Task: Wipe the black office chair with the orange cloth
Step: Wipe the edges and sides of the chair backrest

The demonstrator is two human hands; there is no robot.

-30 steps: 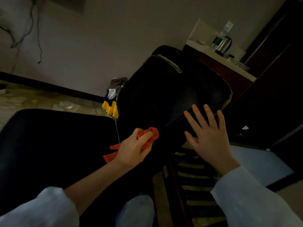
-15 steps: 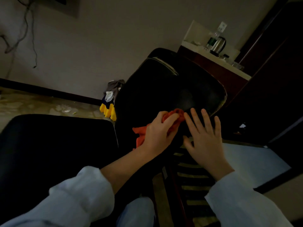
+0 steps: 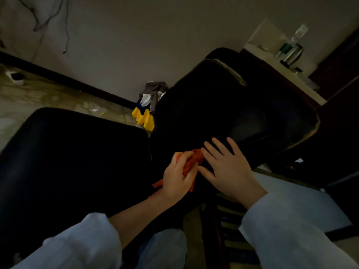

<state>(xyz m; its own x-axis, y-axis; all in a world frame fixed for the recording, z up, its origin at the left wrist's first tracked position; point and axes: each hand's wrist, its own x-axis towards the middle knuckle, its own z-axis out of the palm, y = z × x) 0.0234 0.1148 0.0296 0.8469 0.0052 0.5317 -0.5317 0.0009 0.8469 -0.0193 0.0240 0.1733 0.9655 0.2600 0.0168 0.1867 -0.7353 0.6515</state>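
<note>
The black office chair point(image 3: 233, 105) fills the middle and right of the view, with its dark padded surface tilted toward me. My left hand point(image 3: 177, 180) is shut on the bunched orange cloth point(image 3: 193, 161) and presses it against the chair's lower part. My right hand point(image 3: 227, 167) lies flat on the chair just right of the cloth, fingers spread, touching the cloth's edge. The room is dim and the chair's lower frame is lost in shadow.
A second black padded surface point(image 3: 68, 162) lies at the left. A yellow and grey bundle point(image 3: 145, 111) sits on the floor by the wall. A counter point(image 3: 287, 74) with a metal kettle point(image 3: 293, 55) stands at the back right. A striped rug point(image 3: 233, 239) is below.
My left hand slid the orange cloth rightward along the chair until it met my right hand. My right hand stayed flat on the chair.
</note>
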